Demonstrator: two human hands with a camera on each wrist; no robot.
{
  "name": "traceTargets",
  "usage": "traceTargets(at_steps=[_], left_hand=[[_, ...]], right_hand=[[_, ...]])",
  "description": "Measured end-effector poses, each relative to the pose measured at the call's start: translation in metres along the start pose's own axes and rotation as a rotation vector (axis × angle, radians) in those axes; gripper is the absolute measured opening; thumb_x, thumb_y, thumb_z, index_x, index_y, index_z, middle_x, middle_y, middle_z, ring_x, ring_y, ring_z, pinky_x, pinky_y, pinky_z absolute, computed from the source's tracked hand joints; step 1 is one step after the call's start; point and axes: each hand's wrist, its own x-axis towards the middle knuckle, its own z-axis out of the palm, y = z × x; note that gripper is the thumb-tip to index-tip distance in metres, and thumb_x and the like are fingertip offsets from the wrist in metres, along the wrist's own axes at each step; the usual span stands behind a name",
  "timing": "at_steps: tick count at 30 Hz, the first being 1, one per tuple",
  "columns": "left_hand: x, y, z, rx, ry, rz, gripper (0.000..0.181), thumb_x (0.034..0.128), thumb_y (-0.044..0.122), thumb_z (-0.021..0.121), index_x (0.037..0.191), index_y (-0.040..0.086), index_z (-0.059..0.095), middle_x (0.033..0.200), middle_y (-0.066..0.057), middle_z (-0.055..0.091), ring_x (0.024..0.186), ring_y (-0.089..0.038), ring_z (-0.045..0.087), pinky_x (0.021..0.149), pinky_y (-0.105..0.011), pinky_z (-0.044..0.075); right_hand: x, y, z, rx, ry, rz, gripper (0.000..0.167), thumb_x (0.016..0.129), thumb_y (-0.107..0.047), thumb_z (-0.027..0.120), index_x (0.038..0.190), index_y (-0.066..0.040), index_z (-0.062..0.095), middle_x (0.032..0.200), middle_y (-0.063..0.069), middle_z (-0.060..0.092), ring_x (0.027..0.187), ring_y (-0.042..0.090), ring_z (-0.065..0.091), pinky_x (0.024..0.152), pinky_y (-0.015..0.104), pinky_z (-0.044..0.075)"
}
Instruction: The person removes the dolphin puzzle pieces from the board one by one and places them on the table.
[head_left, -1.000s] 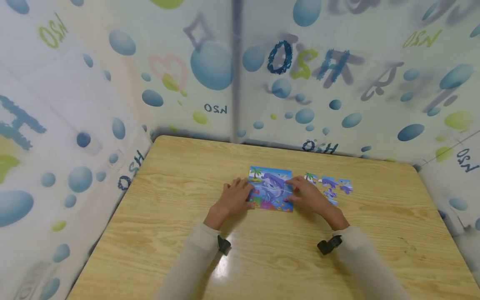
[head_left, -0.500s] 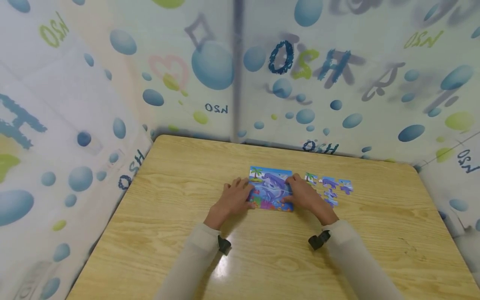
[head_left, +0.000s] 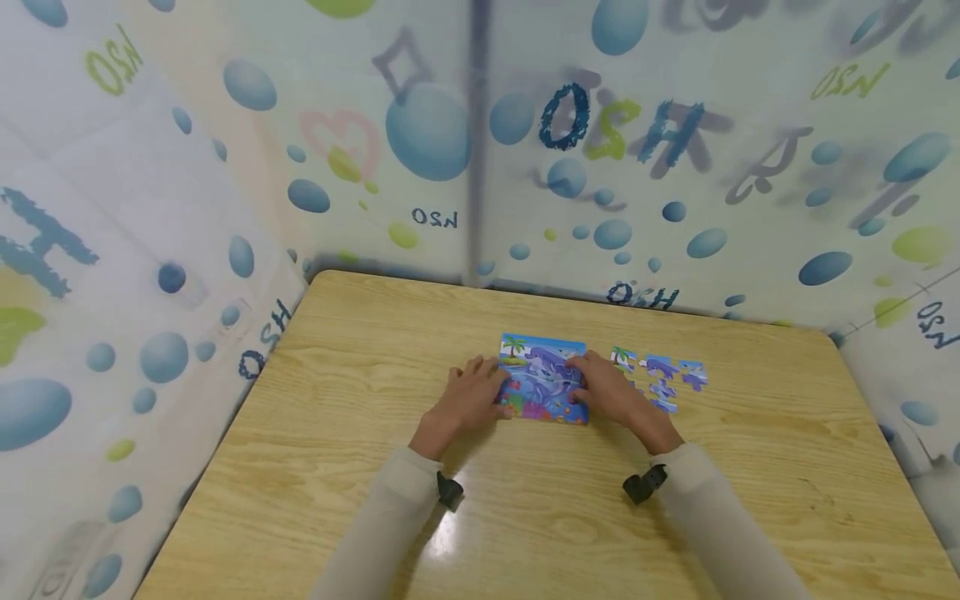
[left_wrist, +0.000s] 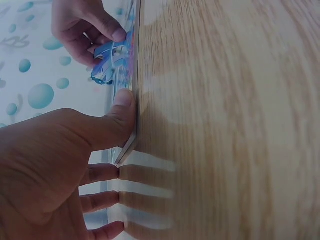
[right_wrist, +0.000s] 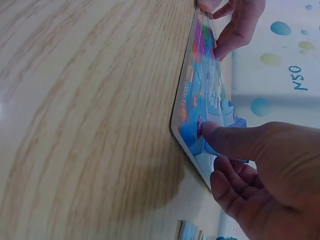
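A flat dolphin puzzle board lies on the wooden table. My left hand rests at its left side, thumb on the rim and the other fingers extended down to the table, as the left wrist view shows. At the board's right side is my right hand. In the left wrist view this right hand pinches a blue dolphin puzzle section, tilted up from the board. The right wrist view shows the thumb of my right hand low over the picture; the section's exact outline is partly hidden.
Several loose puzzle pieces lie right of the board, close to my right hand. Behind the wooden table stands a wall covering with blue and green dots; another stretch of it runs along the left.
My right hand has shifted left over the board's right edge, and the dolphin picture beside its fingers looks distorted compared with one second ago. My left hand has kept its place.
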Motion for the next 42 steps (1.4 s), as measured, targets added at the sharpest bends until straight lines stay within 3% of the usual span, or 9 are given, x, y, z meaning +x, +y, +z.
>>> traceTargets(at_steps=[6,12,18,24,28,32,37,42], left_hand=[[-0.001,0.0,0.0,-0.005,0.013,0.008,0.06,0.0916,0.046,0.066,0.141,0.014,0.052,0.154,-0.012,0.038,0.144,-0.038,0.03,0.104,-0.062,0.033],[0.0,0.0,0.0,-0.008,0.023,0.008,0.06,0.0913,0.045,0.067,0.14,0.013,0.053,0.153,-0.012,0.039,0.143,-0.038,0.031,0.103,-0.062,0.033],[0.001,-0.001,0.0,-0.001,0.025,0.007,0.06,0.0915,0.047,0.066,0.141,0.014,0.052,0.154,-0.013,0.039,0.143,-0.039,0.031,0.103,-0.062,0.034],[0.001,-0.001,-0.001,-0.009,0.03,0.004,0.06,0.0917,0.046,0.066,0.14,0.014,0.052,0.153,-0.013,0.039,0.143,-0.039,0.032,0.102,-0.061,0.034],[0.0,0.0,0.0,-0.016,0.026,0.01,0.06,0.0914,0.046,0.067,0.14,0.014,0.052,0.153,-0.013,0.04,0.142,-0.039,0.032,0.102,-0.061,0.034],[-0.001,0.001,-0.001,-0.023,0.027,0.017,0.06,0.0913,0.045,0.067,0.14,0.013,0.053,0.152,-0.013,0.04,0.142,-0.039,0.032,0.101,-0.061,0.034],[-0.001,0.001,0.0,-0.016,0.028,0.016,0.059,0.0914,0.046,0.067,0.139,0.014,0.053,0.152,-0.012,0.04,0.143,-0.039,0.032,0.101,-0.06,0.035],[-0.002,0.0,0.001,-0.016,0.024,0.014,0.059,0.0917,0.046,0.066,0.139,0.014,0.053,0.152,-0.011,0.04,0.143,-0.039,0.031,0.102,-0.06,0.034]], right_hand=[[-0.002,0.003,0.002,-0.066,-0.065,-0.034,0.054,0.099,-0.013,0.062,0.144,0.008,0.043,0.11,0.014,0.047,0.084,0.018,0.045,0.073,0.033,0.04],[-0.003,0.006,-0.001,-0.102,-0.089,-0.08,0.059,0.099,-0.015,0.061,0.148,0.01,0.036,0.105,0.012,0.048,0.083,0.018,0.043,0.072,0.033,0.038],[-0.001,0.008,-0.003,-0.159,0.013,-0.148,0.043,0.101,-0.012,0.055,0.139,0.007,0.051,0.111,0.018,0.065,0.097,0.028,0.061,0.085,0.044,0.051],[0.0,0.009,-0.003,-0.055,0.074,-0.144,0.031,0.1,-0.012,0.059,0.128,-0.001,0.064,0.116,0.015,0.07,0.102,0.027,0.068,0.087,0.046,0.053],[-0.002,0.008,-0.003,0.063,0.075,-0.108,0.032,0.1,-0.007,0.056,0.132,-0.005,0.063,0.109,0.013,0.072,0.082,0.018,0.068,0.074,0.036,0.052],[-0.006,0.008,-0.005,0.279,0.066,-0.078,0.037,0.101,-0.001,0.05,0.137,-0.003,0.058,0.105,0.015,0.07,0.065,0.014,0.066,0.063,0.029,0.051],[-0.013,0.015,-0.012,0.509,0.012,-0.007,0.038,0.103,0.0,0.046,0.139,-0.002,0.055,0.11,0.022,0.065,0.069,0.023,0.071,0.061,0.034,0.056],[-0.024,0.031,-0.023,0.552,-0.001,0.073,0.036,0.103,-0.003,0.049,0.138,-0.003,0.058,0.111,0.021,0.066,0.076,0.03,0.072,0.065,0.039,0.057]])
